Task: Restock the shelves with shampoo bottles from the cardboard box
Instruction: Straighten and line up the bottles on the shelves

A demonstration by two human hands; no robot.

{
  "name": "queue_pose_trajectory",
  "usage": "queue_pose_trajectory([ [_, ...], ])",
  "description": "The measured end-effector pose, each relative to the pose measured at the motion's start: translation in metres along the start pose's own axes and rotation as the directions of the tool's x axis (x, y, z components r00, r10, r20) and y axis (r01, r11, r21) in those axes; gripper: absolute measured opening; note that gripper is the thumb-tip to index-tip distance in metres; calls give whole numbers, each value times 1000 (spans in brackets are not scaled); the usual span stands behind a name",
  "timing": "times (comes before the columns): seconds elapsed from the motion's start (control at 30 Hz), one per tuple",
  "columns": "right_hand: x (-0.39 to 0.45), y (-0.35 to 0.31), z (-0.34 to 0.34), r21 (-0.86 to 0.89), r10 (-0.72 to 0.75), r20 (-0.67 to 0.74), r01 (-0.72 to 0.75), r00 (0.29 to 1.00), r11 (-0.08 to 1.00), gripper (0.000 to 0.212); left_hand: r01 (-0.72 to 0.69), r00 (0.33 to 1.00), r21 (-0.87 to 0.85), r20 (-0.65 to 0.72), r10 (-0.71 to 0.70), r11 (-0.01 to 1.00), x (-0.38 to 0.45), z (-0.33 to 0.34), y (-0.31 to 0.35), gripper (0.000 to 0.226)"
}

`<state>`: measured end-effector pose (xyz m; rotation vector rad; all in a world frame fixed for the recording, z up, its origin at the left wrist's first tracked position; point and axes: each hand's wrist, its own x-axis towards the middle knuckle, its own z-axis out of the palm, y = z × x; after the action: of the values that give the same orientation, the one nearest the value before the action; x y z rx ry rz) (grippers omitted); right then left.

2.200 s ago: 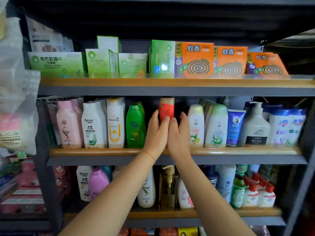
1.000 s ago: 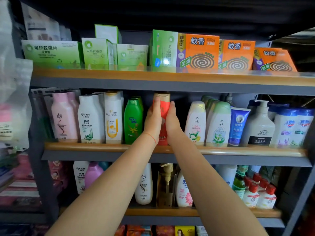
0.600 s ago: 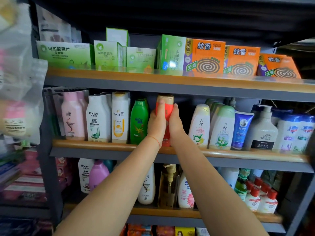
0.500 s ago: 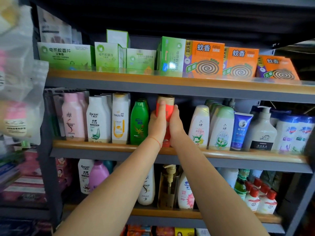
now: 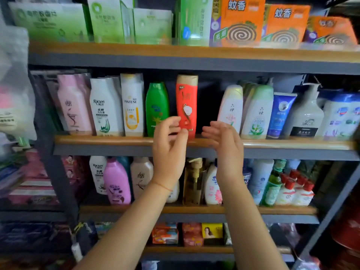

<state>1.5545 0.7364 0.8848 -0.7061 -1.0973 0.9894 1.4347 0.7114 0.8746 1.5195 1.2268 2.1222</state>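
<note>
The red shampoo bottle (image 5: 187, 106) stands upright on the middle shelf (image 5: 194, 142), between the green bottle (image 5: 157, 109) on its left and a white bottle (image 5: 230, 108) further to its right. The left hand (image 5: 169, 147) is in front of the bottle's lower left edge, fingers loosely curled and gripping nothing; contact with the bottle cannot be determined. The right hand (image 5: 224, 142) is to the right of the bottle, apart from it, fingers relaxed and empty

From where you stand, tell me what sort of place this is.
Probably a small shop's toiletries aisle: shampoo bottles such as the red bottle lined along a lipped shelf, with boxed mosquito coils stacked above.
</note>
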Motion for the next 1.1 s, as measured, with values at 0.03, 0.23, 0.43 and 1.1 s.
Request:
queue_pose_trajectory([
  [0.03, -10, 9, -9, -17, 29, -24, -30, 999, 999, 27, 62, 998, -12, -2, -62, 998, -10, -4, -10, 13],
  [0.23, -43, 83, -37, -240, 253, -108, -272, 961, 932, 23, 417, 897, 225, 55, -439, 881, -56, -14, -86, 20],
  [0.43, -68, 120, -31, -331, 395, 24, -366, 918, 870, 23, 472, 863, 363, -2, -506, 803, -70, -33, -126, 24],
  [1.1, -94, 200, 62, -544, 420, 290, -213, 860, 811, 25, 507, 840, 514, -475, -263, 692, -80, -147, -170, 80],
])
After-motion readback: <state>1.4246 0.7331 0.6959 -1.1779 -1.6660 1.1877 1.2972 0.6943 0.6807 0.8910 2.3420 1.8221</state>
